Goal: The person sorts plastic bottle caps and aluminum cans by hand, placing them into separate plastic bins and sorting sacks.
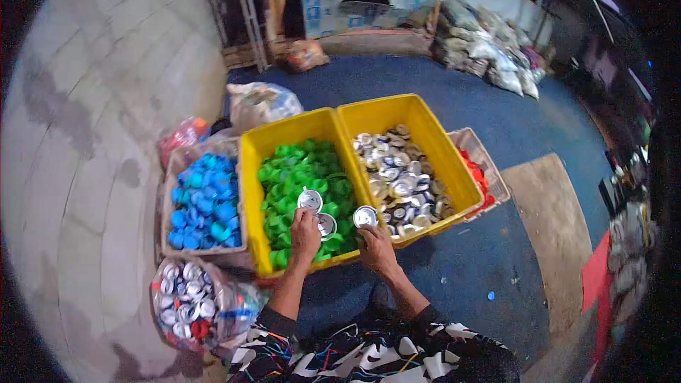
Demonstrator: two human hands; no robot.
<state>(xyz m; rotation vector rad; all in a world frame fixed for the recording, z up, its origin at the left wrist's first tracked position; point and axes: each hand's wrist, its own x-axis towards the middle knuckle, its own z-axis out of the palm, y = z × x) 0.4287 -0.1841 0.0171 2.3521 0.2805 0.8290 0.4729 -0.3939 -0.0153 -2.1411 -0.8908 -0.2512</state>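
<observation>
My left hand [306,235] is closed on two round white-and-silver lids, an upper lid [309,200] and a lower lid [325,227]. Another round white-and-silver lid [365,217] is pinched in my right hand [376,247]. Both hands are over the front part of a yellow bin [254,202] of green caps [284,170]. My right hand is near the wall shared with a second yellow bin [447,163], which holds white, silver and dark lids [401,183].
Blue caps [206,202] fill a pale crate [168,230] at left. Below it stands a clear bag [227,312] of white lids. A pale crate [499,177] with red pieces [475,174] is at right. Sacks [489,50] are piled behind; a flat board [550,213] lies on the floor.
</observation>
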